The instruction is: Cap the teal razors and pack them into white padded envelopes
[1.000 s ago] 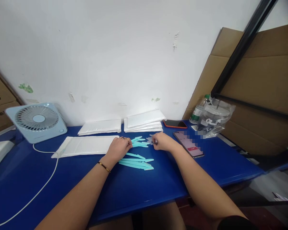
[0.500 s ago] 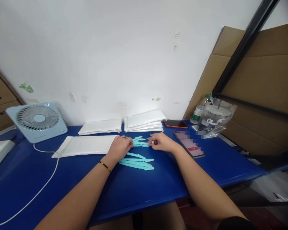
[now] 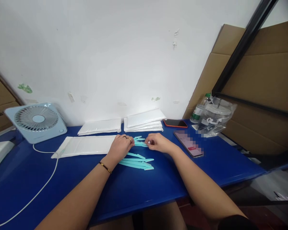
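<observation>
My left hand [image 3: 121, 147] is closed, its fingertips pinching the left ends of several thin turquoise eyebrow razors [image 3: 139, 139], which fan out to the right. The closed fingers of my right hand [image 3: 157, 142] are at the right ends of these razors; a small whitish piece shows at the fingertips, mostly hidden. Nearer me, a second group of turquoise razors [image 3: 136, 164] lies loose on the blue table [image 3: 144, 188]. A long white padded packet [image 3: 88, 145] lies flat, its right end under or beside my left hand.
Stacked white packets [image 3: 99, 125] and a second pile [image 3: 144, 123] stand against the wall. A light-blue fan [image 3: 38, 119] and its white cable are at left. At right are an orange-edged phone [image 3: 175, 123], a lit phone [image 3: 188, 143], a bottle [image 3: 197, 112] and a bagged cup [image 3: 216, 115].
My right hand has moved slightly left, bringing its fingers onto the razors' right ends. Clear tips that stuck out beside its fingers are now hidden. My left hand has hardly moved.
</observation>
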The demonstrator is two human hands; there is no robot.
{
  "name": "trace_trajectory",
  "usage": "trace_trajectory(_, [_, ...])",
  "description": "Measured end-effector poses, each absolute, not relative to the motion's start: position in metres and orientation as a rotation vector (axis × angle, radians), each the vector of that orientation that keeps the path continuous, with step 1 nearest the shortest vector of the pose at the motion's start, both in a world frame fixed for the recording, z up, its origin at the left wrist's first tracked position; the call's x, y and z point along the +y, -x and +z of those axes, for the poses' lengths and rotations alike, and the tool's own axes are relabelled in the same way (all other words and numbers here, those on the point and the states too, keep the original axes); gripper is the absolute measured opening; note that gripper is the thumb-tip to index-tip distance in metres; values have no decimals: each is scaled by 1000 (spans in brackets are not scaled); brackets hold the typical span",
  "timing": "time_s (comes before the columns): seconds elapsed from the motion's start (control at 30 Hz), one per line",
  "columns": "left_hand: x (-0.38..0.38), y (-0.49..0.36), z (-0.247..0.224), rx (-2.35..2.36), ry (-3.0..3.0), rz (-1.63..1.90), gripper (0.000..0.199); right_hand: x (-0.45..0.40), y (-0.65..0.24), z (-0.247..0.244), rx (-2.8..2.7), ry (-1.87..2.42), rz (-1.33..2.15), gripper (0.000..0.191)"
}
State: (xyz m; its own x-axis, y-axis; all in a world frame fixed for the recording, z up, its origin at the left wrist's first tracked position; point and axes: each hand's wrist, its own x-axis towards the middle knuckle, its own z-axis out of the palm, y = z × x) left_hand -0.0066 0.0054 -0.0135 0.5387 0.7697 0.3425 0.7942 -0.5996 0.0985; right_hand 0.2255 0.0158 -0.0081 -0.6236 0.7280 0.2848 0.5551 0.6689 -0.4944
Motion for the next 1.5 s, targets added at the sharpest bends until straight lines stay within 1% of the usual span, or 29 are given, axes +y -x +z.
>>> trace_trajectory(0.13, [6, 10, -9, -1484, 2700, -556, 14, 23, -232, -11, -2378, 1068, 439, 20])
trace_trajectory(0.23, [3, 18, -3, -1505, 2828, -592, 19, 30, -245, -12, -2330, 1184, 359, 20])
trace_trajectory(0.33, [0, 25, 1, -1433, 2995, -433, 18, 31, -250, -14, -2379, 1199, 333, 17])
trace_trajectory(0.4, [-1, 27, 0, -1433, 3015, -330, 15, 31, -246, -16, -2428, 1158, 322, 15])
trace_trajectory(0.47, [-1, 26, -2, -1468, 2996, -298, 13, 30, -240, -17, -2467, 1125, 300, 12])
trace_trajectory(0.57, [2, 23, -7, -1559, 2926, -339, 14, 28, -236, -17, -2470, 1143, 274, 10])
trace_trajectory(0.73, [5, 21, -12, -1708, 2906, -462, 12, 28, -240, -17, -2409, 1224, 288, 15])
trace_trajectory(0.9, [2, 17, -8, -1760, 2867, -559, 13, 31, -240, -18, -2418, 1274, 226, 9])
trace_trajectory(0.97, [1, 16, -5, -1763, 2848, -602, 13, 29, -241, -16, -2376, 1277, 296, 8])
trace_trajectory(1.1, [1, 15, -3, -1767, 2827, -661, 13, 21, -243, -8, -2279, 1137, 611, 11])
trace_trajectory(1.17, [2, 16, -4, -1763, 2822, -663, 13, 17, -242, -5, -2255, 1092, 696, 10])
trace_trajectory(1.33, [3, 17, -5, -1741, 2825, -679, 14, 14, -236, -3, -2277, 1092, 725, 11])
trace_trajectory(1.5, [2, 11, -6, -1657, 2853, -660, 13, 10, -222, -2, -2340, 1031, 673, 13])
